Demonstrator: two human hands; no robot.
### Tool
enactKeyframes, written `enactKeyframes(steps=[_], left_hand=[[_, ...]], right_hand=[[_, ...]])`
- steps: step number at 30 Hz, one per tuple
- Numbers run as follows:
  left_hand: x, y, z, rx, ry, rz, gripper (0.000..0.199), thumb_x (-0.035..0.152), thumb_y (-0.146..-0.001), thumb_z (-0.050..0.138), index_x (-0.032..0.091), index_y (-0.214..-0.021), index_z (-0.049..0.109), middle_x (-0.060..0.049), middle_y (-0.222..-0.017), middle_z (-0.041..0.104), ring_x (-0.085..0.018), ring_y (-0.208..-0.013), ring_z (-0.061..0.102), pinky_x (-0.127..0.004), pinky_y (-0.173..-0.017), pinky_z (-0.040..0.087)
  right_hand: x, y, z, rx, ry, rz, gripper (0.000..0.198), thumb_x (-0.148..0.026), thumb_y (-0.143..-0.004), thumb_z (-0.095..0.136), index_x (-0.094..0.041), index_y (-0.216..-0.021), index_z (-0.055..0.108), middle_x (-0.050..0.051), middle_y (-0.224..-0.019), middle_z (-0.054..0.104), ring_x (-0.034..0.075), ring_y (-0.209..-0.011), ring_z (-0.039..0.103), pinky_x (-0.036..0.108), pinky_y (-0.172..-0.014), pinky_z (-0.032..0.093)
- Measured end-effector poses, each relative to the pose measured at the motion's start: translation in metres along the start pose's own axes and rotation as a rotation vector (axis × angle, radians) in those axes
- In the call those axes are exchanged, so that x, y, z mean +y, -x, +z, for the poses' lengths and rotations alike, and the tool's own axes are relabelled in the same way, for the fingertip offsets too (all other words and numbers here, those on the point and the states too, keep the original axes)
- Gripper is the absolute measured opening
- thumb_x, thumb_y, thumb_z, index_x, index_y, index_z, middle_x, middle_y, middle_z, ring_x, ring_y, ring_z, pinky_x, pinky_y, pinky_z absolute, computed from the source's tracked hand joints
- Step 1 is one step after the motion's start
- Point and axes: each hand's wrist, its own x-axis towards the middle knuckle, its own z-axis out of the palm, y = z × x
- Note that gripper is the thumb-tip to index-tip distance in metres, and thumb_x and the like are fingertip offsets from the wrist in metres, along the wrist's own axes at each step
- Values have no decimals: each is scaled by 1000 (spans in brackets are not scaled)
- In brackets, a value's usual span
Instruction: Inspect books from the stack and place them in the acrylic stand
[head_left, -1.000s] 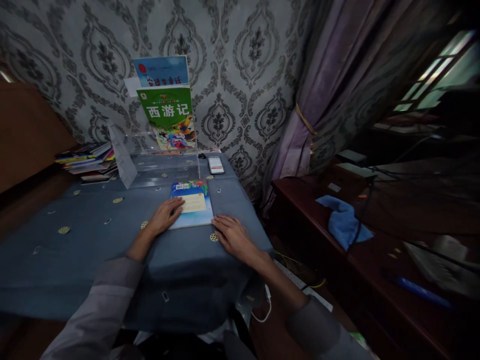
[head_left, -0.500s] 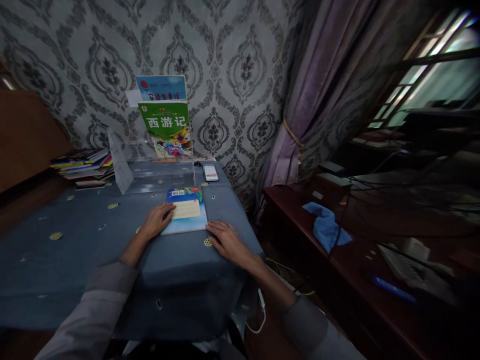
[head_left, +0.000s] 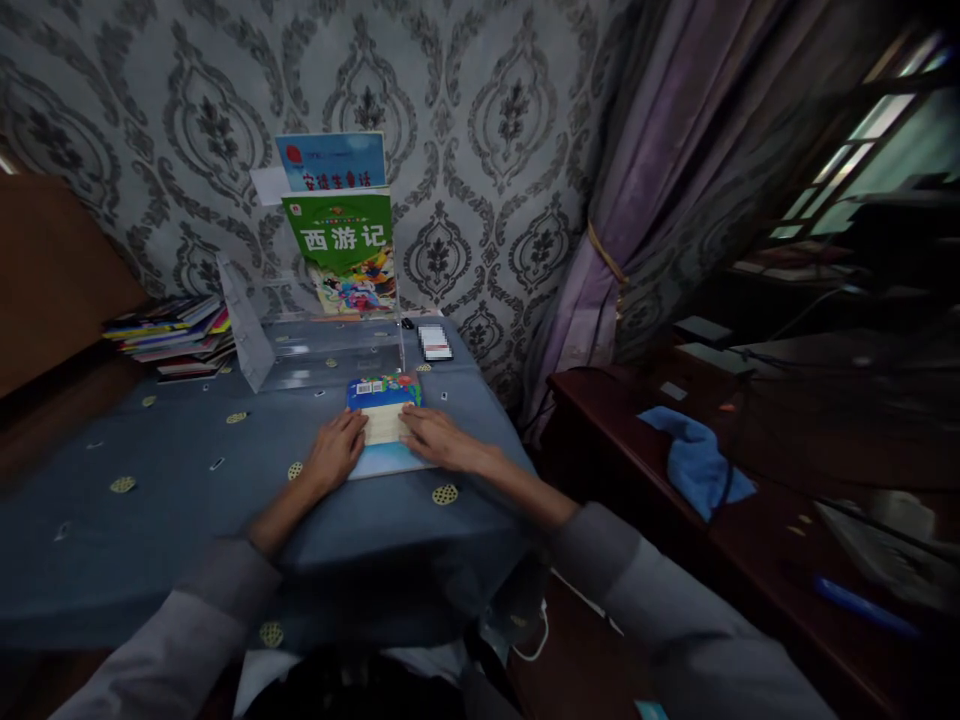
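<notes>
A blue book (head_left: 384, 425) with a cream text panel and barcodes lies flat on the cloth-covered table, close to its front edge. My left hand (head_left: 337, 448) rests on the book's left side, fingers stretched out. From the other side my right hand (head_left: 437, 436) lies over the book's right edge, its fingers extended onto the cover. Beyond it stands a clear acrylic rack (head_left: 400, 335). Two books are upright in the rack: a green-covered book (head_left: 341, 235) in front and a light-blue book (head_left: 334, 155) behind.
A stack of books (head_left: 176, 335) sits at the table's back left. Near the right edge lies a phone-like object (head_left: 434, 342) with a blurred-out face. The dark red desk (head_left: 600, 400) on the right bears a blue cloth (head_left: 697, 460) and cables. A purple curtain (head_left: 637, 190) hangs behind.
My right hand has moved left from beside the book onto its right part. My left hand stays on the left side. The view has shifted slightly.
</notes>
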Motion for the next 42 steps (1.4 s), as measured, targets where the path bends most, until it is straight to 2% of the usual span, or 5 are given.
enactKeyframes(steps=[8, 13, 20, 35, 42], left_hand=[[16, 1, -14, -56, -128, 21, 37, 24, -97, 43, 19, -128, 61, -14, -139, 62, -31, -133, 54, -50, -104, 47], [-3, -21, -17, -106, -122, 83, 34, 32, -99, 44, 20, -125, 63, -12, -133, 65, -30, -121, 60, -50, -105, 45], [-46, -66, 0, -124, 51, 22, 46, 36, -98, 44, 17, -139, 53, -12, -149, 52, -28, -138, 48, -48, -114, 39], [-51, -74, 2, -123, 46, 78, 46, 40, -96, 45, 20, -137, 54, -11, -149, 52, -32, -138, 46, -51, -111, 39], [-48, -73, -15, -57, 10, 72, 35, 40, -98, 43, 21, -112, 69, -9, -110, 69, -27, -105, 62, -43, -95, 48]], right_hand=[[44, -76, 25, 161, 20, 143, 43, -27, -97, 52, -7, -133, 58, 23, -143, 57, 31, -139, 48, 49, -117, 36], [73, -75, 30, 253, 22, 234, 40, -28, -97, 49, -12, -133, 60, 18, -140, 60, 28, -134, 54, 45, -113, 43], [86, -73, 34, 252, -14, 244, 48, -32, -95, 52, -11, -137, 58, 18, -142, 59, 31, -134, 53, 51, -114, 39], [103, -77, 32, 314, -186, 287, 46, -25, -92, 52, -17, -137, 58, 11, -133, 67, 28, -124, 57, 48, -107, 45], [97, -73, 24, 332, -309, 251, 42, -20, -92, 51, -19, -132, 61, 6, -113, 77, 25, -112, 63, 44, -102, 48]])
